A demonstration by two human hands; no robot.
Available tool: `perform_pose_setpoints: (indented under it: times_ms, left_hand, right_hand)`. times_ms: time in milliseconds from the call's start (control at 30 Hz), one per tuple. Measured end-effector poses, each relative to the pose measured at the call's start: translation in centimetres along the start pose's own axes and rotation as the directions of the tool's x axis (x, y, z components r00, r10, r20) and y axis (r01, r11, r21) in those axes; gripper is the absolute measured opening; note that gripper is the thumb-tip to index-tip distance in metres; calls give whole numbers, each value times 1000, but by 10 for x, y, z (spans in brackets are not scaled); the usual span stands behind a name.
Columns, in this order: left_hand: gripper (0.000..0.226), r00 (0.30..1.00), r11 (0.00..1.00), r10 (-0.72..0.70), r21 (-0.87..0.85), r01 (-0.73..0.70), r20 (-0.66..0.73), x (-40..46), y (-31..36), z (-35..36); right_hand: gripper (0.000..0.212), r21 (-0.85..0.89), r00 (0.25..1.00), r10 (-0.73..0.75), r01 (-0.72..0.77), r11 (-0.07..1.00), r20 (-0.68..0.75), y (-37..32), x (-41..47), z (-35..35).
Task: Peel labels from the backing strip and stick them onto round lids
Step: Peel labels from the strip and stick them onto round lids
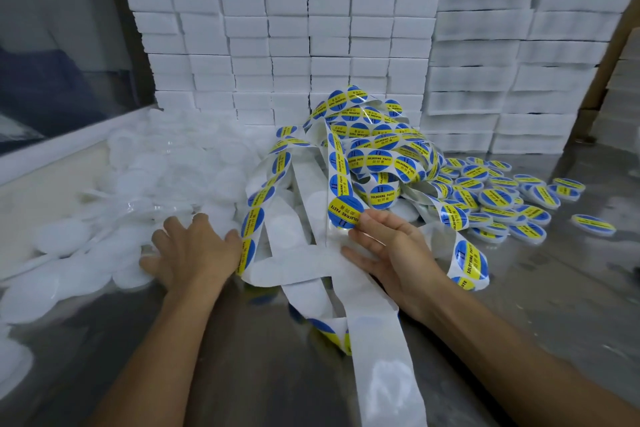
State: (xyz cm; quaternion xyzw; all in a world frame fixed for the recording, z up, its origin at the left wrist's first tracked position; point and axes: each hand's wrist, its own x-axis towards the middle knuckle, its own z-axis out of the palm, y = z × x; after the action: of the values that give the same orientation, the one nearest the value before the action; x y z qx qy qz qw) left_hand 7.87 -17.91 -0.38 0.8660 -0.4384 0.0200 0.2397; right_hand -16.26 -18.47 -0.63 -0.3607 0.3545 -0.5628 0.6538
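I have my left hand point(194, 250) spread wide, palm down, fingers resting on the plain white lids point(104, 253) heaped at nine o'clock on the metal table point(242, 374). My right hand point(391, 253) pinches a round blue and yellow label point(344, 211) between thumb and forefinger, the other fingers loose over the white backing strip point(367, 305). The label sits at the centre, just above the strip, which runs down to six o'clock. A tangle of strip still carrying labels point(374, 149) piles up at twelve o'clock. Labelled lids point(502, 198) lie scattered at three o'clock. White foam blocks point(294, 45) are stacked along the back
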Motion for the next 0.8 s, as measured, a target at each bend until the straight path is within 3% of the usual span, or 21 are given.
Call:
perform_pose_setpoints:
  times_ms: [267,333,467,600,700,800]
  left_hand:
    - [63,992,992,123,-40,-123,0,6,-3,8]
    - [55,989,986,142,-81,-146,-47,3,1,7]
    - [22,942,966,195,-111,-232,-275,-1,6,4]
    - [17,886,858,215,-354,-372,-410,-4,14,0]
    - [20,815,727,155,-494,-477,-558,-10,20,-10]
    - [14,776,584,187,-567,-581,-603,-21,28,-16]
  right_hand:
    - [7,19,1000,26,-26,999,1,-1,1,-1]
    - [7,16,1000,27,-27,1000,0,-1,2,-2]
    - [11,26,1000,22,-22,999,17,-1,2,-3]
    - [18,27,999,5,-6,1000,47,-2,1,-3]
    - [21,28,999,11,-12,1000,42,-2,1,-2]
    - [19,25,999,9,-10,1000,38,-4,0,-2]
